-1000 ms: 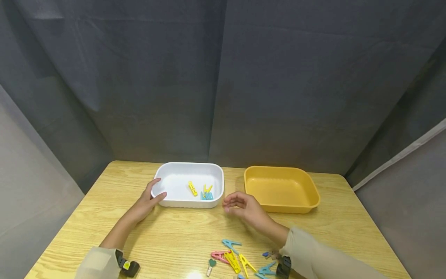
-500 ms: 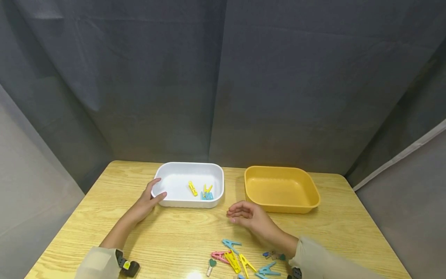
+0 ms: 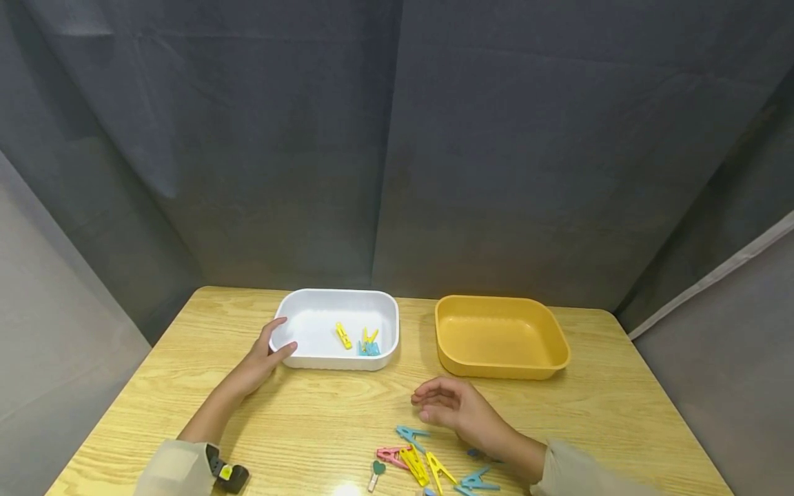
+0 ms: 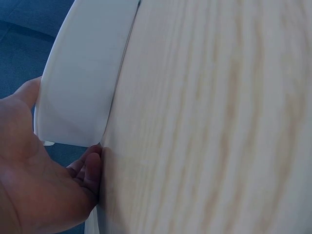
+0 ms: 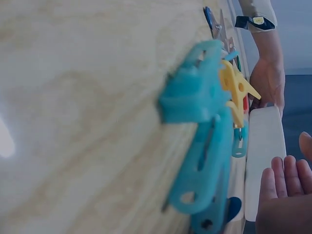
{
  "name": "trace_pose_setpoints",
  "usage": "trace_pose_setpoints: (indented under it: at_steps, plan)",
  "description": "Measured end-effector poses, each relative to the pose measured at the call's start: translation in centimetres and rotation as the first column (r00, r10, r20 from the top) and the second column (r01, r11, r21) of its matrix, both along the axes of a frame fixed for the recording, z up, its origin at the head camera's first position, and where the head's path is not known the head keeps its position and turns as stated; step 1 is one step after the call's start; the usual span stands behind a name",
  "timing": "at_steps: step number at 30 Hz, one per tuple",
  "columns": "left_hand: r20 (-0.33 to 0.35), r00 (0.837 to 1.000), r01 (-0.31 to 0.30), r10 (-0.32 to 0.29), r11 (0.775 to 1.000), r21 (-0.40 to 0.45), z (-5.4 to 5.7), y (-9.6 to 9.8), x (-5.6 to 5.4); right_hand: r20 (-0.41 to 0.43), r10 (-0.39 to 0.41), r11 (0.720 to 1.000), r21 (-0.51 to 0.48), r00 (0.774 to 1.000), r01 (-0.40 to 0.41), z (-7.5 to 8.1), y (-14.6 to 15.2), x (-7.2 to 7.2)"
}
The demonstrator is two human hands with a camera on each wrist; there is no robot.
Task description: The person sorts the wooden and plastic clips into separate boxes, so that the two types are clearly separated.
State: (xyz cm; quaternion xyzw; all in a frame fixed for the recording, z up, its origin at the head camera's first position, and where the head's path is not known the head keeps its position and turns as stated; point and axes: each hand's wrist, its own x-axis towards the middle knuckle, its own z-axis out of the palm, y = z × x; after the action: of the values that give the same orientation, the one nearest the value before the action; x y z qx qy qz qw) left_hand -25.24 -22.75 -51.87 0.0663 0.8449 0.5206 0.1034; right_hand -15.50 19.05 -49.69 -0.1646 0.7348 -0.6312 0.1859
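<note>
My left hand (image 3: 256,363) grips the left end of a white plastic tray (image 3: 304,362), thumb over the rim. In the left wrist view its other fingers curl against the tray's outer wall. Inside the tray lie yellow clothespins (image 3: 343,335) and light blue ones (image 3: 369,348). My right hand (image 3: 459,411) hovers over the table with fingers loosely bent, holding nothing. Just below it are a blue clothespin (image 3: 411,435), a pink clothespin (image 3: 391,455) and yellow clothespins (image 3: 414,465). Another blue clothespin (image 5: 195,92) looms large in the right wrist view.
A yellow tray (image 3: 502,337) with nothing in it stands at the back right. A small clip with a green heart (image 3: 378,468) lies near the front. Part of a dark blue clip (image 3: 474,452) shows beside my right forearm. Grey curtains (image 3: 285,151) hang behind the wooden table (image 3: 322,420).
My right hand has drawn back from beside the white tray, toward the front and slightly right, above the loose clothespins. The left hand and both trays have stayed in place.
</note>
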Motion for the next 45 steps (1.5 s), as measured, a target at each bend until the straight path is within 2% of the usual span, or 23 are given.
trace_pose_setpoints:
  at_steps: [14,26,34,45]
  plan:
    - [-0.017,1.000,-0.006,0.006,1.000,0.005,-0.2,0.0,-0.1,-0.020,0.004,1.000,0.026,1.000,-0.004,-0.5,0.9,1.9]
    - [-0.005,1.000,-0.002,0.002,1.000,0.022,-0.2,0.0,-0.1,0.067,-0.002,1.000,-0.004,0.998,0.002,-0.7,1.8,3.6]
    - [-0.009,1.000,-0.003,0.003,0.999,0.035,-0.3,0.1,-0.1,0.060,0.029,1.000,-0.007,0.998,-0.029,-0.9,2.2,4.1]
    - [0.011,1.000,-0.011,0.011,1.000,0.014,-0.2,0.1,0.0,0.058,-0.023,0.998,0.060,0.998,0.020,-0.4,4.5,4.6]
